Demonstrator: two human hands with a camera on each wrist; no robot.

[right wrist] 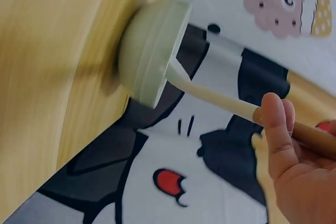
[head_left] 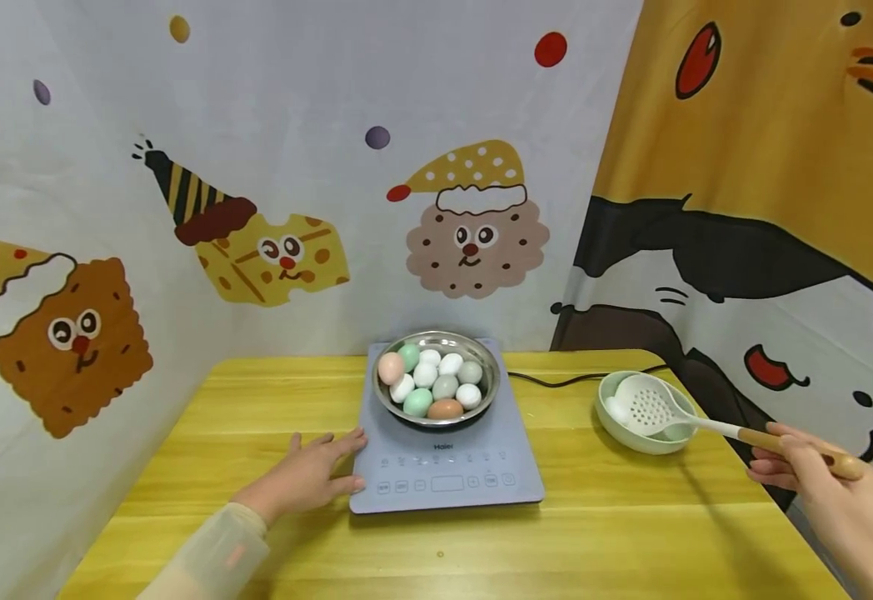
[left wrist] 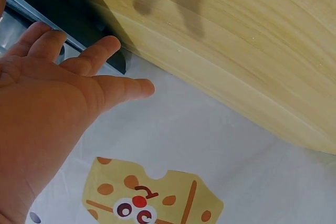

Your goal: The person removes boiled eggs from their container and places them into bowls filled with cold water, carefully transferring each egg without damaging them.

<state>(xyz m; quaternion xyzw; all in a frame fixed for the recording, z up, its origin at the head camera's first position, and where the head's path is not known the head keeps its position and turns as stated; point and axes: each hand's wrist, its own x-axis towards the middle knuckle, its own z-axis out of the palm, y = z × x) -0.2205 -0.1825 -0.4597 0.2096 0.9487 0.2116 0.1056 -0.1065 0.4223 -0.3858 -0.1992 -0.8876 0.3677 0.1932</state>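
In the head view my right hand [head_left: 841,492] grips the wooden handle of a white slotted spoon [head_left: 650,406]. The spoon's perforated head lies inside a pale green bowl [head_left: 646,443], beside a white egg [head_left: 616,410]. The right wrist view shows this bowl [right wrist: 152,53] from the side, hiding the spoon's head. My left hand [head_left: 305,475] has its fingers spread, and the fingertips touch the left edge of a grey induction cooker [head_left: 447,462]. On the cooker stands a steel pan [head_left: 491,379] holding several eggs [head_left: 425,375], white, green, grey and brown.
A black cord [head_left: 556,384] runs from behind the cooker toward the bowl along the wooden table [head_left: 256,417]. A cartoon-printed cloth [head_left: 294,100] hangs behind and on both sides of the table.
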